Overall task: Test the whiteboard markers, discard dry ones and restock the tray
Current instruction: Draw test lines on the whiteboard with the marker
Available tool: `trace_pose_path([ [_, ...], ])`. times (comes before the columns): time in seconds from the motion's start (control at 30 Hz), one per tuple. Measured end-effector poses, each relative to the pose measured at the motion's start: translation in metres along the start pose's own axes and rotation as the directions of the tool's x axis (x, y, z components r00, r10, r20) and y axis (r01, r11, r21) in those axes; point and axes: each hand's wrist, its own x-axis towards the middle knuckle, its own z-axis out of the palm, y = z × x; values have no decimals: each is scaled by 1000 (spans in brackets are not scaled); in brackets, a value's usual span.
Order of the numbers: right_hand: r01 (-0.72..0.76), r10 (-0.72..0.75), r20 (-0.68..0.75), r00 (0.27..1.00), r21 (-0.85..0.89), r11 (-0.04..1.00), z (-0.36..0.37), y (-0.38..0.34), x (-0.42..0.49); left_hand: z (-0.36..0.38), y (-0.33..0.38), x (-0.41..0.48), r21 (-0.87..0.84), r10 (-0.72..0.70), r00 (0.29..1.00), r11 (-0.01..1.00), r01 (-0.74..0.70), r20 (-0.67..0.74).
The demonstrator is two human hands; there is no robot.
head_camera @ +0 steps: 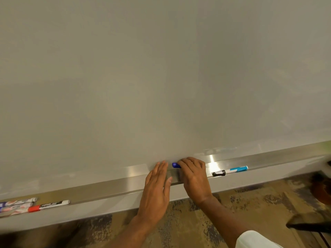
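Observation:
A blank whiteboard point(161, 77) fills most of the view, with a metal tray point(111, 188) along its bottom edge. My right hand point(194, 178) grips a marker with a blue cap point(175, 165) down in the tray; only the cap end shows. My left hand point(157, 187) lies flat with straight fingers over the tray, just left of the blue cap. A marker with a black cap and light-blue barrel point(231, 170) lies in the tray to the right. At the far left lie a red-capped marker point(48, 205) and two purple-capped markers point(17, 203).
Patterned brown carpet point(197, 221) lies below the tray. A dark object point(320, 187) sits at the right edge, and a black chair leg or similar point(308, 224) is low on the right. A white sleeve point(254, 240) covers my right forearm.

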Motion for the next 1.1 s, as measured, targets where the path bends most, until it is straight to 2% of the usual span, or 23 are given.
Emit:
trace_pose_path([
  [0.1, 25, -9, -104, 995, 153, 988, -17, -33, 11, -28, 15, 4, -170, -61, 994, 984, 46, -85],
  [0.23, -35, 111, -163, 980, 411, 911, -46, -86, 30, -81, 37, 11, -456, -190, 956, 888, 68, -226],
  [0.37, -97, 247, -102, 964, 729, 678, -89, -144, 59, -141, 58, 20, -620, -256, 933, 783, 47, -252],
  [0.47, -105, 280, -54, 958, 846, 523, -121, -187, 76, -186, 69, 25, -704, -244, 950, 710, 37, -196],
  [0.7, -166, 277, 114, 954, 971, 173, -181, -265, 99, -281, 85, 17, -879, -139, 988, 459, 126, 69],
  [0.83, -219, 219, 203, 954, 974, 55, -211, -302, 109, -331, 96, 8, -914, -40, 995, 393, 99, 91],
  [0.93, -293, 156, 291, 944, 956, -11, -228, -327, 116, -361, 102, 4, -942, 16, 998, 332, 50, 59],
  [1.03, -356, 86, 355, 931, 934, -9, -241, -346, 123, -387, 107, -2, -972, 46, 998, 233, 30, 41],
  [1.1, -374, 68, 373, 925, 927, 9, -248, -357, 128, -401, 110, -6, -979, 56, 998, 203, 17, 29],
])
